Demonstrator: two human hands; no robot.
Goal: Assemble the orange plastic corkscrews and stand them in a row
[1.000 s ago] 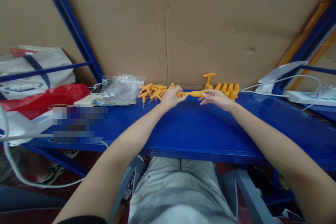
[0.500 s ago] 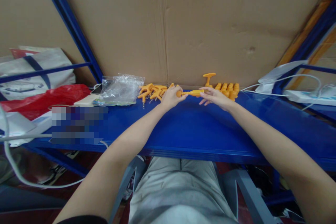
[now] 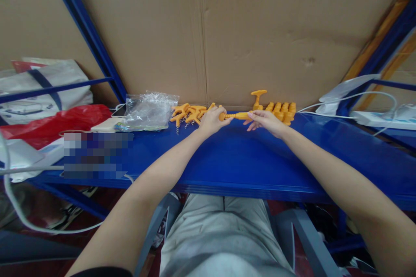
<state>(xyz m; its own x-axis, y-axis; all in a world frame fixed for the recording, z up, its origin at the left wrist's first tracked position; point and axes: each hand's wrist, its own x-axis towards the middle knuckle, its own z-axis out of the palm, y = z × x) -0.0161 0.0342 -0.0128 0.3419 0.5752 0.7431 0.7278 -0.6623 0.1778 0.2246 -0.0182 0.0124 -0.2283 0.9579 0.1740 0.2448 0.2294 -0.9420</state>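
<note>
- Right now my left hand [image 3: 212, 120] is closed around the handle end of an orange corkscrew [image 3: 234, 116], held level just above the blue shelf [image 3: 240, 160] near its back edge.
- My right hand [image 3: 264, 120] pinches the other end, the sleeve, with thumb and forefinger; the remaining fingers hang loose and spread.
- I judge the step in hand to be joining the two parts: the ribbed shaft shows between my hands, so the sleeve seems only partly on.
- Next, as I see it, the move calls for keeping both ends in line and pushing or twisting them together without letting the shaft bend.
- Loose handles [image 3: 188, 113] lie just left of my left hand; a row of sleeves [image 3: 282, 110] stands just behind my right, one assembled piece [image 3: 258, 97] upright beside it.
- A clear bag [image 3: 147, 110] sits further left, against the cardboard [image 3: 247, 30].
</note>
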